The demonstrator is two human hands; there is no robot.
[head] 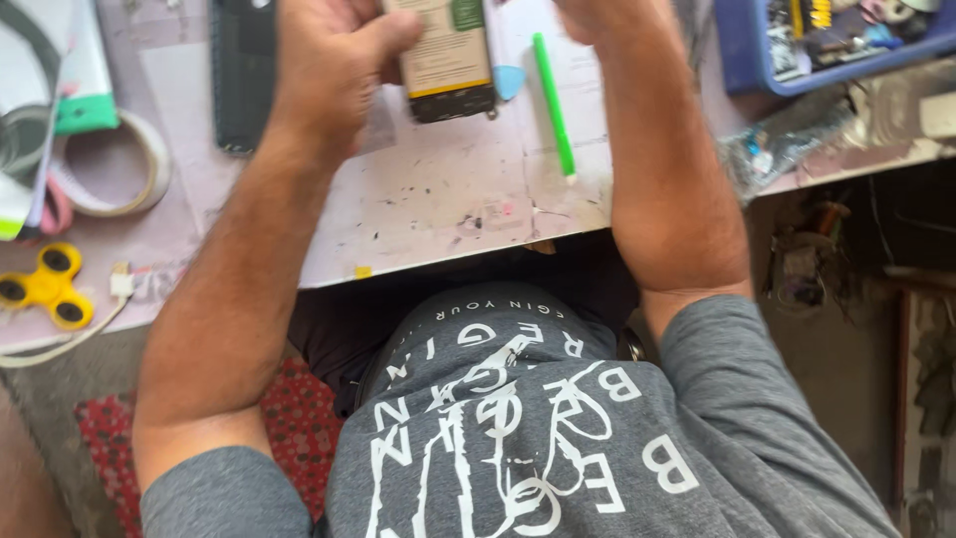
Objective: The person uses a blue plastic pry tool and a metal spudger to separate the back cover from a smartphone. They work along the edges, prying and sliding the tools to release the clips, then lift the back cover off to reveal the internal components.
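While gripped by the left hand (334, 60), phone battery (450, 62) just right of its thumb.

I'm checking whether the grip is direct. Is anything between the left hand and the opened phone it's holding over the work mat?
Nothing visible. The left hand grips the opened phone directly, thumb across its side. The right hand is mostly cut off at the top edge, so its contact cannot be told. The green stick lies apart on the mat.

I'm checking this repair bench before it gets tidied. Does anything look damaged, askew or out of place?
The white worktop is scuffed, scratched and speckled with dark marks. The left hand holds an opened phone with its back off and insides showing. A yellow fidget spinner beside the tape roll looks out of place among repair gear.
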